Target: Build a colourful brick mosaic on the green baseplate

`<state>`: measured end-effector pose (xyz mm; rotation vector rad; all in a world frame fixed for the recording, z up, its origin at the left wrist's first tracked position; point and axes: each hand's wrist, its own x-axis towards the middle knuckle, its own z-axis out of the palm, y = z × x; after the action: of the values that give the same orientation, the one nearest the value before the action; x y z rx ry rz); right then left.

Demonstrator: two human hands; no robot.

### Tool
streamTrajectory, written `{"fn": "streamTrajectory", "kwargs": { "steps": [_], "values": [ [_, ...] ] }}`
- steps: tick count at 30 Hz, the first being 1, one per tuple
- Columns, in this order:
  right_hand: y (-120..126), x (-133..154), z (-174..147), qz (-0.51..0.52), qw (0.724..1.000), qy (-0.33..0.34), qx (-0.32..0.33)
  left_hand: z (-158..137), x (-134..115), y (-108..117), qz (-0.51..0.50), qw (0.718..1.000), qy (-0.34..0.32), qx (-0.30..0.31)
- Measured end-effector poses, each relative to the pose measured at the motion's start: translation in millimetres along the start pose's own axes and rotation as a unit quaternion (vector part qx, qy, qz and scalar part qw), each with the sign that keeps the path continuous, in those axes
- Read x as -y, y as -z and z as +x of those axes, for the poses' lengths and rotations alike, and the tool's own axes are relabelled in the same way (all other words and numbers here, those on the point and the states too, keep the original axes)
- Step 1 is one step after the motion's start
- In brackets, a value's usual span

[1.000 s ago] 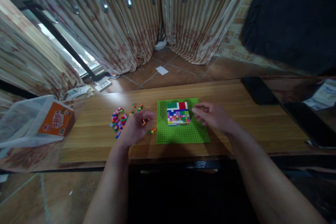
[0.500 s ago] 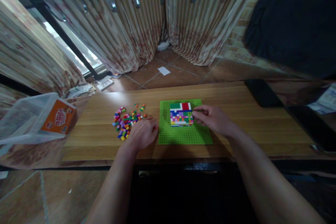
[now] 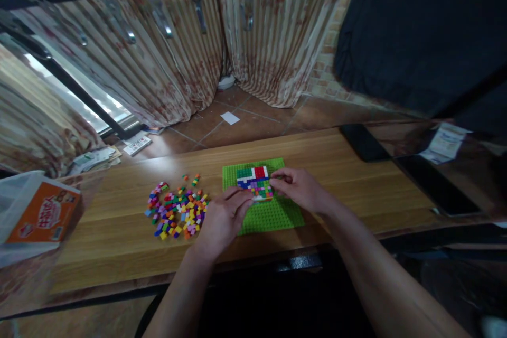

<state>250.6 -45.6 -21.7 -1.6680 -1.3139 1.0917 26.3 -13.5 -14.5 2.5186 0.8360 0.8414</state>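
Note:
A block of colourful building bricks (image 3: 259,182) stands on a green baseplate (image 3: 273,217), with green, white and red along its far side and mixed small bricks nearer me. My left hand (image 3: 225,219) reaches over the baseplate's left part, its fingertips together at the block's near left corner and covering part of it. On the other side, my right hand (image 3: 297,188) has thumb and forefinger pinched at the block's right edge. Whatever either hand's fingertips hold is too small or hidden to make out.
Loose small bricks (image 3: 178,211) lie in a spread pile left of my left hand on the wooden table (image 3: 119,222). A clear plastic bin with an orange label (image 3: 45,214) stands at the far left. Two black flat devices, one a phone-like slab (image 3: 364,142), lie at the right.
My left hand has moved from beside the loose brick pile to the block's near left corner. The right hand stays at the block's right edge. The camera view has shifted.

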Motion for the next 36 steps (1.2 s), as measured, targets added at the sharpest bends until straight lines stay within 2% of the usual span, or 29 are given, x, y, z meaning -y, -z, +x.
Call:
{"fn": "streamTrajectory", "kwargs": {
  "steps": [5, 9, 13, 23, 30, 36],
  "values": [
    [-5, -4, 1, -0.002, 1.0, 0.013, 0.019, 5, -6, -17, 0.074, 0.997, -0.028, 0.022],
    [-6, -7, 1, -0.011, 0.999, 0.026, 0.023, 9, -10, -21, 0.142, 0.989, -0.011, 0.033],
    [-5, -4, -1, -0.027, 0.999, 0.024, 0.022, 12, -13, -22, 0.163, 0.986, 0.011, 0.032],
    [-6, -5, 0, -0.036, 0.999, 0.022, 0.019, 9, -10, -23, 0.156, 0.987, -0.012, 0.021],
    [-5, 0, -2, -0.039, 0.999, 0.011, 0.023, 5, -7, -27, 0.107, 0.994, -0.007, -0.008],
    [-8, 6, -6, -0.085, 0.996, 0.008, 0.04, 5, -7, -30, 0.059, 0.998, 0.015, -0.027]
  ]
}}
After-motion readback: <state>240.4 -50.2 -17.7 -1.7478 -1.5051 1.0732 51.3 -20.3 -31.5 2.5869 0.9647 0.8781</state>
